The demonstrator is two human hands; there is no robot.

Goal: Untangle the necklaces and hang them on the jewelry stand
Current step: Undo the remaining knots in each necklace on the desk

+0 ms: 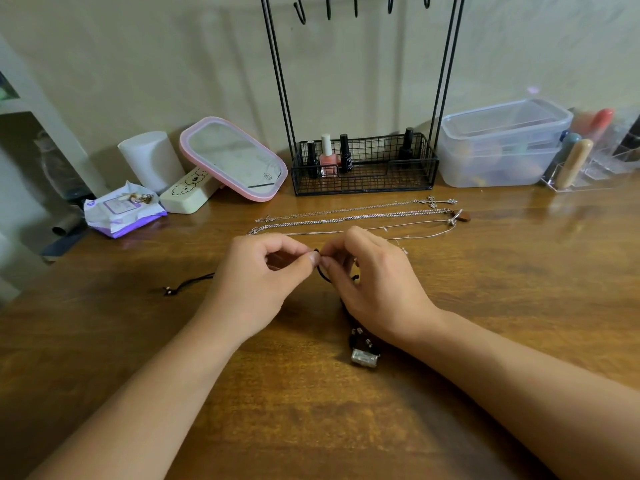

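Observation:
A black cord necklace point(325, 276) lies on the wooden table point(485, 289). My left hand point(256, 289) and my right hand point(374, 285) both pinch it at one spot, fingertips almost touching. One cord end point(188, 283) trails left of my left hand. Its silver pendant point(363, 356) rests below my right wrist. Three silver chains point(353, 216) lie stretched out side by side behind my hands, with a cross pendant point(434, 202) and a brown pendant point(462, 215) at their right ends. The black wire jewelry stand point(363, 164) stands at the back, its hooks point(356, 5) bare.
Nail polish bottles point(328, 159) stand in the stand's basket. At the back left are a pink-rimmed mirror point(235, 157), a white cylinder point(150, 159), a cream case point(188, 192) and a wipes packet point(123, 211). At the back right are a clear plastic box point(502, 143) and an acrylic organiser point(585, 161).

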